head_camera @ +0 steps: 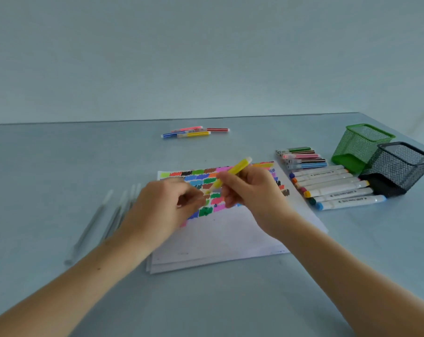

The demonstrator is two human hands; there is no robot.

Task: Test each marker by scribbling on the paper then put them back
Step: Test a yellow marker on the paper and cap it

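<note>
Yellow marker point(232, 173) sat slantwise above the paper point(220, 239), its white end pointing toward 1 o'clock and its lower end toward 7 o'clock. The right hand point(249, 193) pinched it about the middle, fingers curled round the barrel. The left hand point(167, 203) hung just at 9 o'clock of the marker's lower end, its fingers bent inward and close to the tip; whether they pinched a cap or touched the marker was too blurred to tell.

The paper lay flat on the table point(60, 154), its upper half filled with rows of coloured scribbles point(198, 177). At 3 o'clock of the sheet a row of thick white markers point(334, 188) lay side by side, with a smaller row of thin striped markers point(302, 158) just beyond it at 12 o'clock. Further toward 3 o'clock stood a green mesh cup point(361, 145) and a black mesh cup point(398, 166), touching each other and leaning. At 12 o'clock of the paper, well apart, lay a small cluster of thin markers point(194, 132). At 9 o'clock of the sheet several pale, clear pens point(94, 220) lay near one another.
</note>
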